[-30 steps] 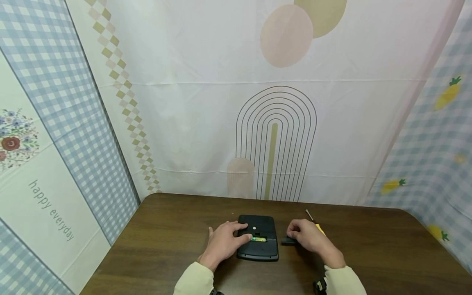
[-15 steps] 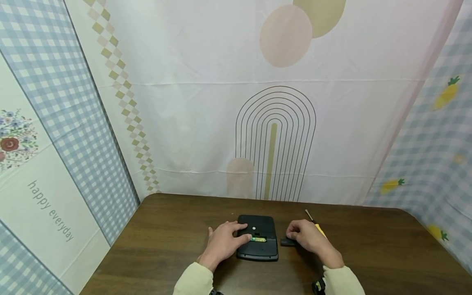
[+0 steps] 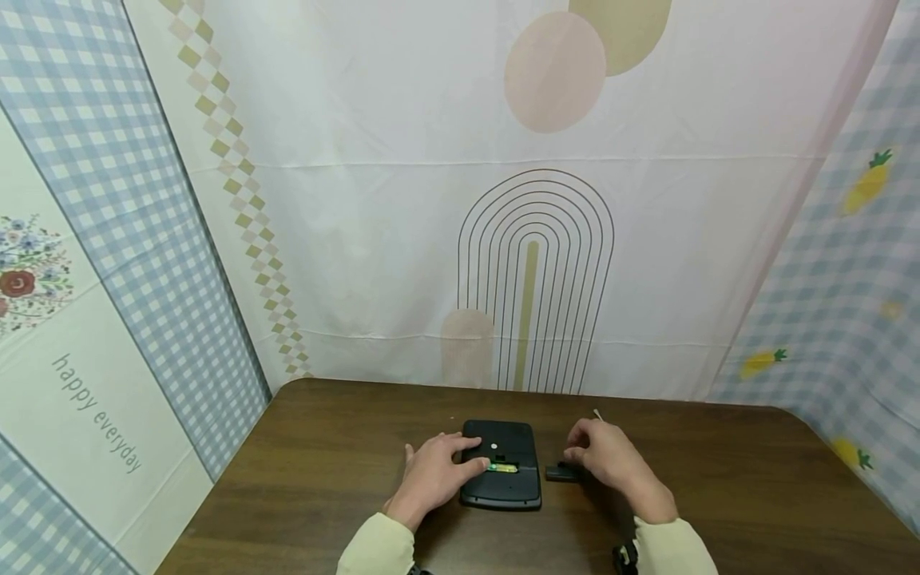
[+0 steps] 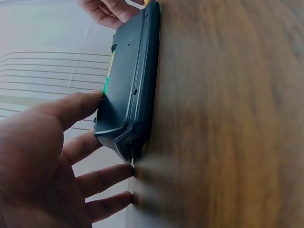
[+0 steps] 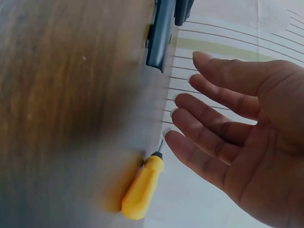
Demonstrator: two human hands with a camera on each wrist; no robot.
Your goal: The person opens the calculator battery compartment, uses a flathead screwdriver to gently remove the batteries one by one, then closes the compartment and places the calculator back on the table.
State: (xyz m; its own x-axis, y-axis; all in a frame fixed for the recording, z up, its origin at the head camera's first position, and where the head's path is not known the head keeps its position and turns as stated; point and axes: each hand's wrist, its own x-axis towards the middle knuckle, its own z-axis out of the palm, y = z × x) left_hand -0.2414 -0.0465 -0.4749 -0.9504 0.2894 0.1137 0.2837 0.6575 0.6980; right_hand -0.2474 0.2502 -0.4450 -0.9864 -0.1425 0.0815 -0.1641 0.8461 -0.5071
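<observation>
A flat black device (image 3: 501,493) lies on the table with its underside up, a slim green-and-yellow battery (image 3: 505,468) in its opened compartment. My left hand (image 3: 437,473) rests on its left side, thumb tip at the battery's end and index fingertip on the casing. In the left wrist view, two other fingers reach down to the table beside the device's corner. Right of the device lies a small black battery cover (image 3: 560,473). My right hand (image 3: 609,457) hovers just behind it; the right wrist view shows loosely bent fingers, apart from the cover (image 5: 160,42), holding nothing.
A screwdriver with a yellow handle (image 5: 141,190) lies beside the right hand, mostly hidden behind it in the head view. The brown wooden table (image 3: 345,447) ends at a white patterned curtain (image 3: 374,239).
My right hand has let go of the battery cover and lifted slightly back and to the right, now hiding the screwdriver's handle. The left hand stays on the device.
</observation>
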